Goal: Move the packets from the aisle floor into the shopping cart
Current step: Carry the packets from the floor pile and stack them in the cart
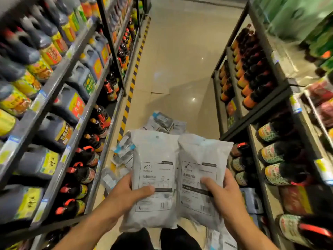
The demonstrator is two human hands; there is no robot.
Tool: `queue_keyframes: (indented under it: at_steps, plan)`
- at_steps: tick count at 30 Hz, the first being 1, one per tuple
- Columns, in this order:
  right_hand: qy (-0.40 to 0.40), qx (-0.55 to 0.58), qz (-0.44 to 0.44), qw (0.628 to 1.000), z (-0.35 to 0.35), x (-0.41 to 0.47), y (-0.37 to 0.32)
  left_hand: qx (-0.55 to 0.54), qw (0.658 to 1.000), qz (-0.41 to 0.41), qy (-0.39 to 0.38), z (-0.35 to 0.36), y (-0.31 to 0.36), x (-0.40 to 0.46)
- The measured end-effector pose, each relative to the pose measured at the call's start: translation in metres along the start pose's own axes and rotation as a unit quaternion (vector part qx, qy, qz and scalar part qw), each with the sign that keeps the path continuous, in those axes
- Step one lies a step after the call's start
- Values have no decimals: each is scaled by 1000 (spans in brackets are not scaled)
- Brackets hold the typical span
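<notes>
I hold two white labelled packets side by side in front of me. My left hand (126,193) grips the left packet (154,159) at its lower left edge, thumb across its printed label. My right hand (223,195) grips the right packet (201,156) at its lower right edge, thumb on its label. More packets (162,121) lie in a heap on the aisle floor beyond and below them, and others (122,150) are strewn along the foot of the left shelf. No shopping cart is in view.
Shelves of dark sauce bottles and jugs (54,105) line the left side, with a yellow-black striped strip (133,80) along their base. A second bottle rack (261,83) stands on the right. The tiled aisle floor (180,51) runs on ahead. My dark trousers (158,239) show below.
</notes>
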State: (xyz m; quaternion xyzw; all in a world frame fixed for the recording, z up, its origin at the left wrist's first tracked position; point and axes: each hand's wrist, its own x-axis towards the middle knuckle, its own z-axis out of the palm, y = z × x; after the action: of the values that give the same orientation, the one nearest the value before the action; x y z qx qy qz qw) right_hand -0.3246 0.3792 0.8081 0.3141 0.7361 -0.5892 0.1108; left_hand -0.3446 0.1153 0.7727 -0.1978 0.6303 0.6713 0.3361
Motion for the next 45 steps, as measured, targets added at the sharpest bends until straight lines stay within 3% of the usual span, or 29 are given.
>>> queue_keyframes:
  at_steps: [9,15,21,27,36,45]
  plan:
    - [118,164,-50,978,5,-78,-22,46,986,93,-132,-18,75,-18]
    - [220,284,-38,932,13,-142,-6,124,959,100,-235,-10,98,-27]
    - [354,370,-43,858,-9,-237,43,233,902,80,-356,57,83,-72]
    - [461,431,-44,774,-44,-332,103,308,824,40,-474,141,35,-131]
    - [564,489,-32,665,-125,-500,228,324,767,33,-554,285,-108,-262]
    - [624,495,-4,605,-206,-645,339,354,705,3,-615,401,-236,-386]
